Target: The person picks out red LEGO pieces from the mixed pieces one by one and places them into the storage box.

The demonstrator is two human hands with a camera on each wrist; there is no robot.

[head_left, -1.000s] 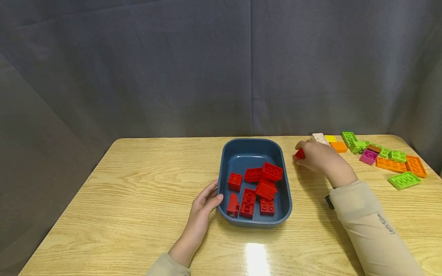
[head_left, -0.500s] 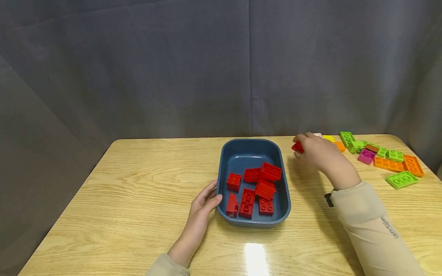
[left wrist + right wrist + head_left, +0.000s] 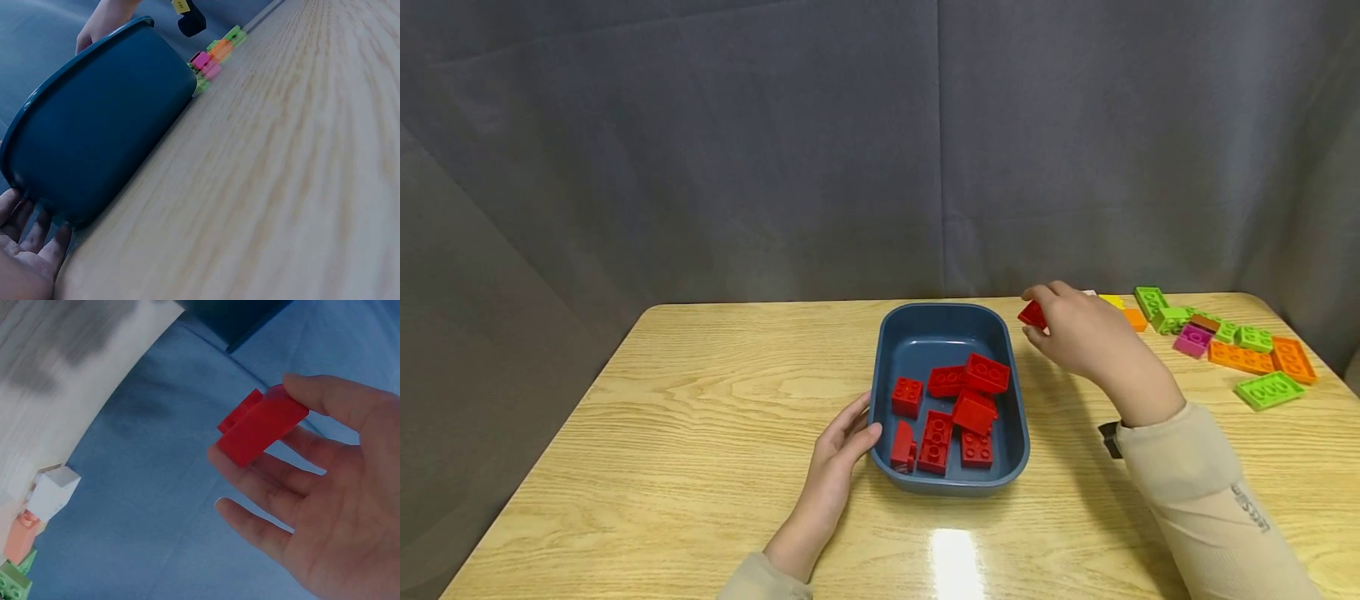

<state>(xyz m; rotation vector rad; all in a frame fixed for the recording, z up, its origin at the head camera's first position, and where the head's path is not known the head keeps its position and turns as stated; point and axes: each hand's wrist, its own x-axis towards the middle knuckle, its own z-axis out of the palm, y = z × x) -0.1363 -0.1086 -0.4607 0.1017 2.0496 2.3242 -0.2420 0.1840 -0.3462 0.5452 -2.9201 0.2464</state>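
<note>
A red toy brick (image 3: pixel 262 428) is pinched between the thumb and fingers of my right hand (image 3: pixel 1086 337). The hand holds it in the air just right of the blue bin (image 3: pixel 951 317). In the right wrist view the brick is tilted, its studs facing left. My left hand (image 3: pixel 838 454) holds the bin's near left side, with its thumb at the rim and its fingers against the outer wall. The left wrist view shows those fingers (image 3: pixel 37 234) along the wall. Several red bricks (image 3: pixel 987 372) lie inside the bin, some stacked on others.
Bricks of other colours spread over the table's right side: orange (image 3: pixel 1240 357), green (image 3: pixel 1268 390), magenta (image 3: pixel 1192 340) and yellow (image 3: pixel 1112 300). A white brick (image 3: pixel 53 490) is mostly hidden behind my right hand in the head view. A grey curtain (image 3: pixel 805 150) hangs behind the wooden table (image 3: pixel 700 433).
My right hand has lifted the red brick from the table and moved it left, closer to the bin. The left hand and the bin stay in place.
</note>
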